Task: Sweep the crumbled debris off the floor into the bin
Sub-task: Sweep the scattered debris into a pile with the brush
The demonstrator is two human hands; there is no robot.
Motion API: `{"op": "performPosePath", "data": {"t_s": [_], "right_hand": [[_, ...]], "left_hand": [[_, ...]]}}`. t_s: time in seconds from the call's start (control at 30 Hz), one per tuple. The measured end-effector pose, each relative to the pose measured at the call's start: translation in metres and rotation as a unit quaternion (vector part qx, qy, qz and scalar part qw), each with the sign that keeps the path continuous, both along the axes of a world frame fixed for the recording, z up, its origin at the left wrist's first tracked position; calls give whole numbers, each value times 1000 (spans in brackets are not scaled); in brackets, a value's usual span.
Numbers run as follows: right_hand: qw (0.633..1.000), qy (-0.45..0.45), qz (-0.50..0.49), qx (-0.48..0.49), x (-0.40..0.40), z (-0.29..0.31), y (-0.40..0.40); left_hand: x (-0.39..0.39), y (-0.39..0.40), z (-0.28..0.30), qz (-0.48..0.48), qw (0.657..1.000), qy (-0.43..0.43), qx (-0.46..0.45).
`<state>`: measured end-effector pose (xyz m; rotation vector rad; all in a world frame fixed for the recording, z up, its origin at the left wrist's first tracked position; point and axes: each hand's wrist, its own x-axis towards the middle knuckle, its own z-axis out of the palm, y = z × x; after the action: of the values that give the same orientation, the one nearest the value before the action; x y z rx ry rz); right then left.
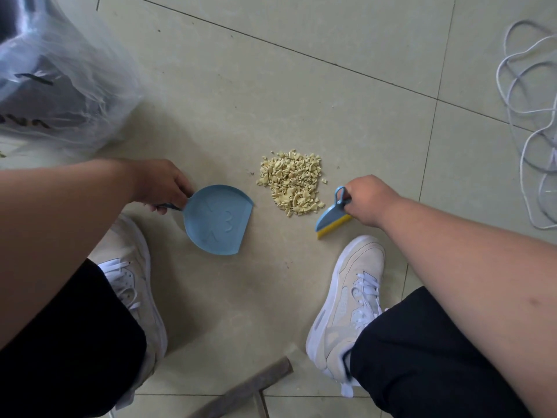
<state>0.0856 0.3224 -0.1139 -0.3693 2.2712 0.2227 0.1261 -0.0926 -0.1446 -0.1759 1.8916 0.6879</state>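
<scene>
A heap of pale yellow crumbled debris (292, 182) lies on the tiled floor in front of me. My left hand (162, 184) grips the handle of a small blue dustpan (218, 220), which rests on the floor left of the heap with its straight open edge facing the debris, a short gap apart. My right hand (366, 200) grips a small blue hand brush (333, 217) with yellow bristles, tilted just right of and below the heap. A dark bin lined with a clear plastic bag (60, 82) stands at the far left.
My two white sneakers (346, 300) stand on either side, close below the dustpan and brush. A coiled white cord (530, 122) lies on the floor at the right. A dark wooden stick (250, 390) lies near the bottom between my feet.
</scene>
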Motion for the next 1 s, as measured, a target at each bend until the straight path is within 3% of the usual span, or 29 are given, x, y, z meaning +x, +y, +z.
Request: {"op": "performPosePath", "data": {"t_s": [0.2,0.37,0.5,0.6,0.8,1.0], "right_hand": [[997,71,-8,-40,-19,2,-20],[993,63,-35,-97,-22,6,-24],[961,53,-169,-214,-19,15,-19],[937,59,-253,-235,-20,17,-16],[874,189,-395,-210,-28,16,-13],[877,226,-402,-138,-28,5,-8]], "left_hand": [[-2,1,-1,-2,1000,-1,3],[-3,0,3,12,1000,10,2],[-5,-2,9,15,1000,3,1],[-7,-3,13,25,1000,13,-8],[-9,-12,18,55,997,52,-26],[-12,-17,20,71,995,67,-22]]}}
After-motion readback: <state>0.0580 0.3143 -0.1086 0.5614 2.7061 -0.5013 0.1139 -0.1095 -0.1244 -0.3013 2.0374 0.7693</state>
